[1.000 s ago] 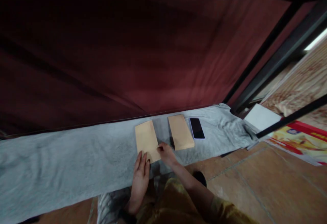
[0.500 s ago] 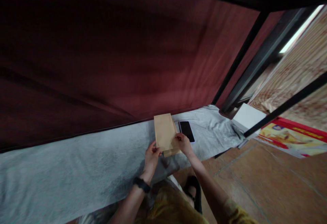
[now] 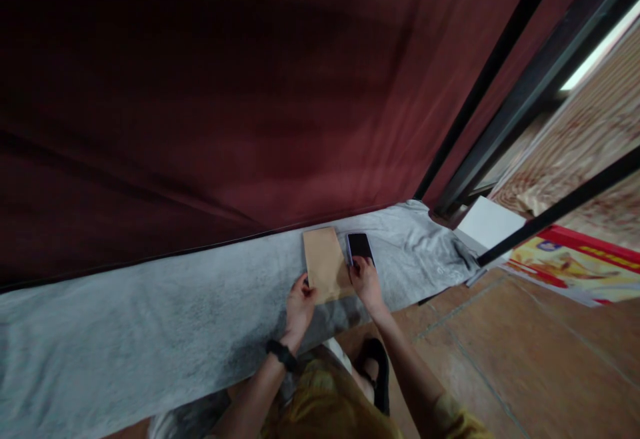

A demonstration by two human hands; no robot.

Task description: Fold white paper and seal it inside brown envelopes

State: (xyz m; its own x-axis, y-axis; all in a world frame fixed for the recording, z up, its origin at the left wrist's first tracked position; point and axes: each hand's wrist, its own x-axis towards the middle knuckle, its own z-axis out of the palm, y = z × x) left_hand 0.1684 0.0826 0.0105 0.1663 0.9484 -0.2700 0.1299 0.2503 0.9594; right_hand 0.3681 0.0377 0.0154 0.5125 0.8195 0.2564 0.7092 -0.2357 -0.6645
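A tan paper envelope [image 3: 325,262] lies flat on a grey cloth [image 3: 150,332], with another tan envelope apparently beneath it, barely showing. My left hand [image 3: 300,305] pinches its near left corner. My right hand [image 3: 367,282] rests at its near right edge, fingers curled and touching the near end of a black phone [image 3: 359,245] that lies just right of the envelope. A dark watch band sits on my left wrist.
A dark red curtain [image 3: 225,105] hangs behind the cloth. Black metal bars [image 3: 480,92] slant at the right. A white sheet [image 3: 487,222] and a red-yellow printed poster [image 3: 575,262] lie to the right on the brown tiled floor [image 3: 525,359].
A second ago two envelopes lay side by side. I lifted the left one and set it over the right one, next to the phone. My right hand now touches the phone.
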